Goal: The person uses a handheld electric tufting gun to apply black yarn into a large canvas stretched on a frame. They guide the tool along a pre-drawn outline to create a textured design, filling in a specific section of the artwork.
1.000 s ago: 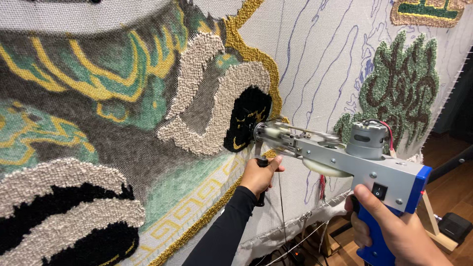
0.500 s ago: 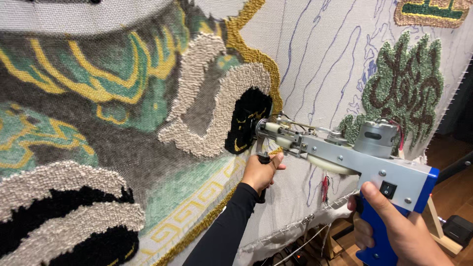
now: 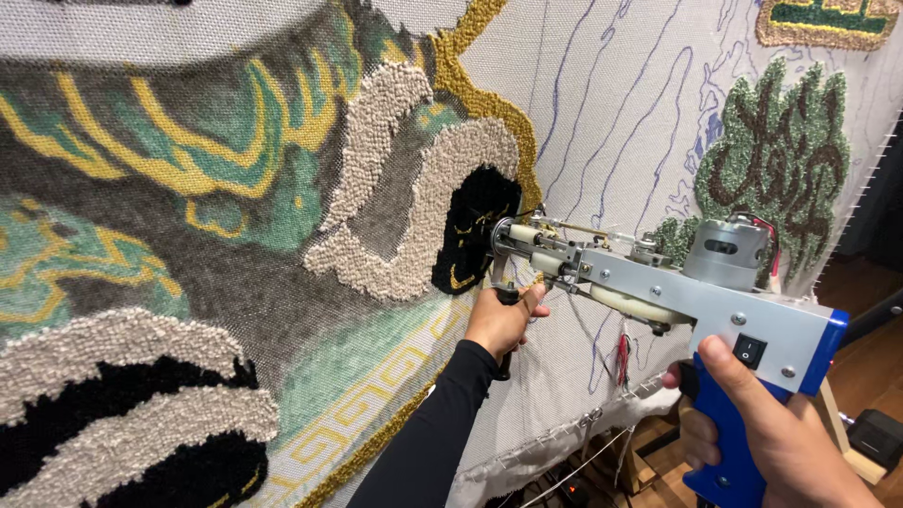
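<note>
Right there at the big stretched cloth (image 3: 602, 94), the tufting gun (image 3: 658, 292) is up and level, its silver body running out from the fabric toward the person, nose pressed against the cloth at the black tufted patch (image 3: 475, 226). That black patch is the landmark here: the gun's tip sits right at its lower right edge, touching the fabric.

The left hand (image 3: 503, 320), black sleeve down to the wrist, is clenched around the front handle just below the gun's nose, directly under the black patch, knuckles close to the cloth. The right hand (image 3: 771, 428) is wrapped around the blue rear grip, well off to the right of the patch and lower, thumb lying up alongside the body just under the small black switch (image 3: 748, 351). Whether a finger is on a trigger, I cannot tell from here.

On top of the gun sits the round grey motor (image 3: 726, 249), with red wire at its side. Curving round the black patch on its left is a band of cream loops (image 3: 376, 141), and a golden-yellow border (image 3: 489, 103) arcs over the top of it. Far to the right of the patch, up on bare cloth with blue drawn lines, stands a green and brown tufted shape (image 3: 781, 150).
</note>
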